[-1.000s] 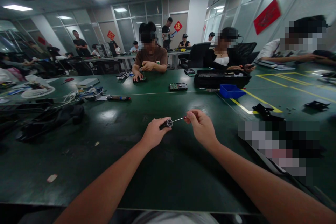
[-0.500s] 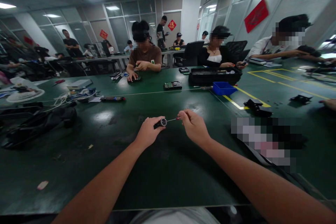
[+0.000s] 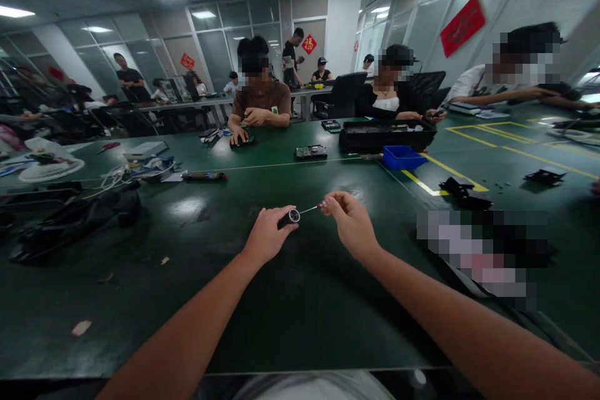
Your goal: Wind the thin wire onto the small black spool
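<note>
My left hand (image 3: 268,234) is closed round a small black cylinder (image 3: 287,219) whose round, light-rimmed end faces right and toward me. A few spokes or parts show inside that rim. My right hand (image 3: 349,219) pinches the red handle of a screwdriver (image 3: 311,209) between thumb and fingers. Its thin metal shaft slants down to the left, and the tip reaches the rim of the cylinder's end; whether it sits inside I cannot tell. Both hands are held above the green tabletop (image 3: 281,325).
A blue bin (image 3: 404,157) and a black tray (image 3: 387,136) stand beyond my right hand. A hard drive (image 3: 310,152) lies ahead. Black parts (image 3: 75,225) and a pen-like tool (image 3: 204,175) lie left; black brackets (image 3: 466,192) lie right. Co-workers (image 3: 262,100) sit across the table.
My right hand has tipped slightly upward, so the screwdriver slants more steeply into the cylinder's end. The whole view has shifted slightly; both grips stay the same.
</note>
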Demonstrator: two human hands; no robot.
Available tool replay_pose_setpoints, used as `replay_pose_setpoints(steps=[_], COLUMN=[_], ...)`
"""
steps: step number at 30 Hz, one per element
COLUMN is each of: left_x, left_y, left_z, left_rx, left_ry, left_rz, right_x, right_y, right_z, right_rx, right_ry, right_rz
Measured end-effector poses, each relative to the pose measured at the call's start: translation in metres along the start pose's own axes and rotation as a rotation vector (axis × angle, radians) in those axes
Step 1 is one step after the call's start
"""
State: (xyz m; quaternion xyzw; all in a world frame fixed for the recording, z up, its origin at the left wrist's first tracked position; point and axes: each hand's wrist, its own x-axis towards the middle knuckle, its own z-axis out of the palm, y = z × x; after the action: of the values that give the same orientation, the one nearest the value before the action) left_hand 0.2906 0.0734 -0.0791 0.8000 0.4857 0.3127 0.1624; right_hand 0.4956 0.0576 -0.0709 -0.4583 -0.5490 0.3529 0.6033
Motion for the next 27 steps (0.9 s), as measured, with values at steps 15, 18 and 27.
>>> replay_pose_setpoints(steps=[15, 18, 27], left_x=[0.002, 0.001, 0.0], left_y=[0.001, 0.002, -0.003], left_z=[-0.002, -0.002, 0.001], left_rx=[0.034, 0.029, 0.008], left_ry=[-0.035, -0.027, -0.039], left_rz=[-0.023, -0.029, -0.026], right_x=[0.003, 0.0, 0.002], right_y=[0.01, 0.004, 0.005], right_z=[-0.002, -0.003, -0.003], right_rx=[-0.015, -0.136, -0.141], right_ry=[0.024, 0.006, -0.011], right_rz=[0.03, -0.043, -0.066])
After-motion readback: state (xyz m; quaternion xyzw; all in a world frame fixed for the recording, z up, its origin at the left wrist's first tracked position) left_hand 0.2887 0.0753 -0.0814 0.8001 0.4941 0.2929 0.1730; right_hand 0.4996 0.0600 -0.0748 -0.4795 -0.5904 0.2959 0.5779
